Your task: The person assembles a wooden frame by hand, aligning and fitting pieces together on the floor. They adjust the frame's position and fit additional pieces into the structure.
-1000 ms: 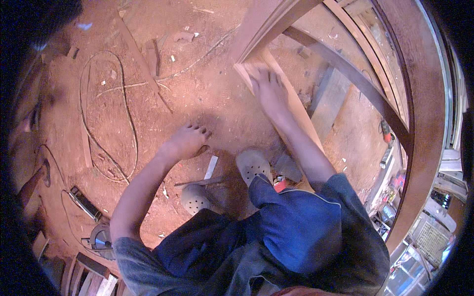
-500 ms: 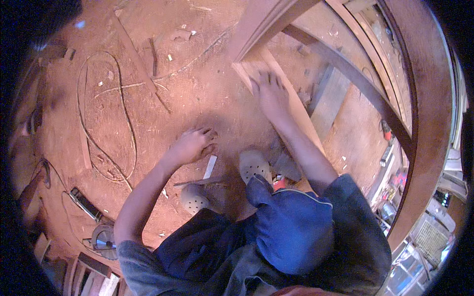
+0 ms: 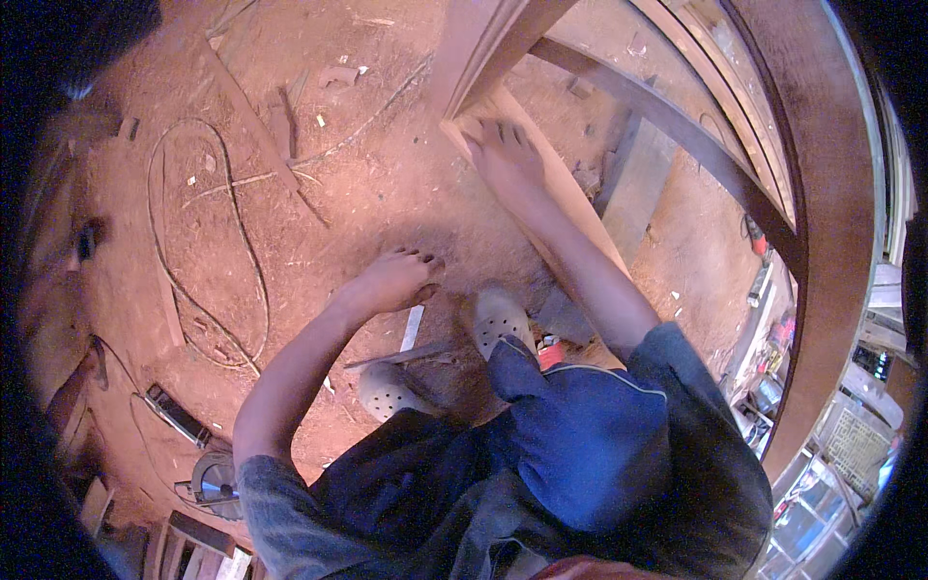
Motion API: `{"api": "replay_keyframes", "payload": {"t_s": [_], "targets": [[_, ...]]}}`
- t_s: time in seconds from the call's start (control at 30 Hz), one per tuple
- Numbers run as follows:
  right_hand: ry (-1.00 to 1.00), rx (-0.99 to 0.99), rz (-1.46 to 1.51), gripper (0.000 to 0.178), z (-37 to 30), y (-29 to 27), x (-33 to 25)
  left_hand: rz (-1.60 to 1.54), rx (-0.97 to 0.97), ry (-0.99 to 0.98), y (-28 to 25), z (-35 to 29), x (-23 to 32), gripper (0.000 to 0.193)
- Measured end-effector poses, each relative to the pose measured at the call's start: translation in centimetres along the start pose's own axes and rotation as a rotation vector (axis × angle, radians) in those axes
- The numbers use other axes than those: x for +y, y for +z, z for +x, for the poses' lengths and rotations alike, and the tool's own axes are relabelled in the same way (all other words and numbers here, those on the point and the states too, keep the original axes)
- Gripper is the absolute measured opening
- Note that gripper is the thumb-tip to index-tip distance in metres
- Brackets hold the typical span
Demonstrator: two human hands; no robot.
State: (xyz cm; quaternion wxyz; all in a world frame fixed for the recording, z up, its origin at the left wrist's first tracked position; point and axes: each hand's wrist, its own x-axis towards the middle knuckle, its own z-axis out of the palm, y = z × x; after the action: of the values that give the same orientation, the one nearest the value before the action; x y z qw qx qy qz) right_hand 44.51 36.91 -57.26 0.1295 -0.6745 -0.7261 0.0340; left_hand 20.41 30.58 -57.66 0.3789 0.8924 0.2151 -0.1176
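My right hand (image 3: 509, 160) lies on the pale wooden board (image 3: 561, 184), close to its far end. Its fingers are apart and slightly bent over the wood. That board meets a darker upright wooden piece (image 3: 503, 48), part of a large wooden frame. My left hand (image 3: 398, 278) hangs over the dirt floor, left of the board and beyond my shoes. Its fingers are loosely bent and apart, with nothing visible in them; the palm side is hidden. A short white strip (image 3: 413, 327) lies just below it.
A looped cable (image 3: 232, 184) and thin wood strips (image 3: 253, 114) lie on the floor at left. A circular saw (image 3: 215, 483) sits at lower left. The frame's curved-looking dark beam (image 3: 836, 184) rises at right, beside cluttered items. A red object (image 3: 550, 354) is near my right shoe (image 3: 502, 319).
My left hand has shifted a little to the right above the floor. My right hand stays on the board. The whole view has moved slightly.
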Motion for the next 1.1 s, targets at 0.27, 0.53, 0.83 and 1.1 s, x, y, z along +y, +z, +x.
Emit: {"api": "replay_keyframes", "payload": {"t_s": [0.27, 0.53, 0.83, 1.1], "targets": [[0.015, 0.036, -0.127, 0.043, 0.6, -0.9, 0.4, -0.002, 0.101, -0.05, -0.4, -0.1, -0.1, 0.038], [0.041, 0.038, -0.195, 0.042, -0.9, -0.8, 1.9, -0.084, 0.123, -0.022, 0.7, -0.6, 0.2, 0.037], [0.042, 0.059, -0.167, 0.04, 0.0, -0.7, 2.1, -0.112, 0.111, -0.035, 0.3, -0.2, 1.1, 0.039], [0.068, 0.014, -0.073, 0.041, -2.4, 0.0, 1.1, -0.07, 0.126, -0.018, 2.1, -1.5, 0.1, 0.038]]}}
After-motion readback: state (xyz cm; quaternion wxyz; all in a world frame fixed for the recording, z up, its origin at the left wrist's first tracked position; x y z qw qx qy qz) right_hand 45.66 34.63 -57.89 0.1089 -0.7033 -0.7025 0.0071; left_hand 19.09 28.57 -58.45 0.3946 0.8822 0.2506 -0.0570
